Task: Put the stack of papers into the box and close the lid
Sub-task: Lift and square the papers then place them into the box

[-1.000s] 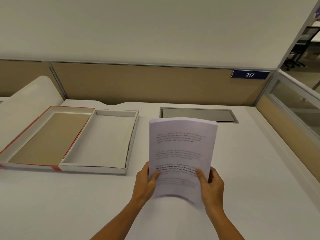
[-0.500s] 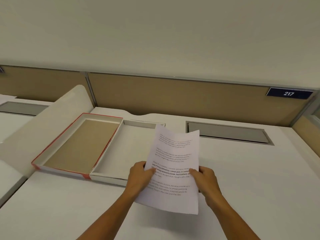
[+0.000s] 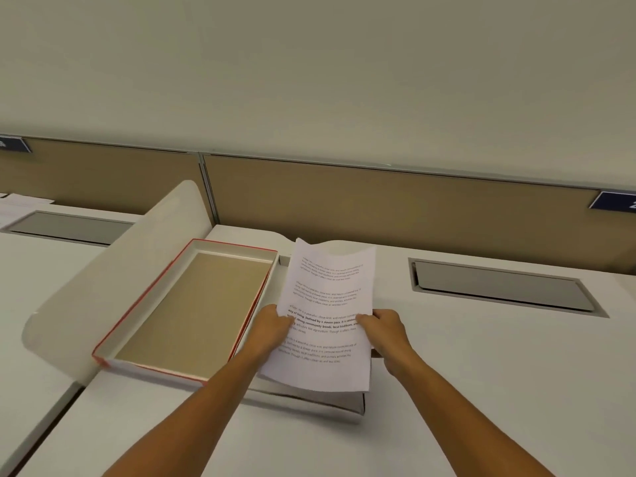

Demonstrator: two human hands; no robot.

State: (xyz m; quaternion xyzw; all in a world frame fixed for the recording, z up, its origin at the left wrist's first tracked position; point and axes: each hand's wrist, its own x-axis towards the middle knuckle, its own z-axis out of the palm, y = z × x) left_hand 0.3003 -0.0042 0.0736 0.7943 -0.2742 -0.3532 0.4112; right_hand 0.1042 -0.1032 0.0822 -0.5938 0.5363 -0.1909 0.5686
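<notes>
White desk [image 3: 481,390]: both hands' grip, left hand [image 3: 272,330] and right hand [image 3: 387,333], pinches papers [image 3: 323,315] hiding the box [image 3: 309,401].

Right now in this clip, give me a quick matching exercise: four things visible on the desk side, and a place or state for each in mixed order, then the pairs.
Things:
1. stack of papers
2. red-edged lid
3. white box
4. grey hatch

Places or states:
A. lying open side up, brown inside, left of the box
B. set flush into the desk, on the right
C. held by both hands
D. mostly hidden under the papers

Pairs: 1-C, 2-A, 3-D, 4-B
</notes>
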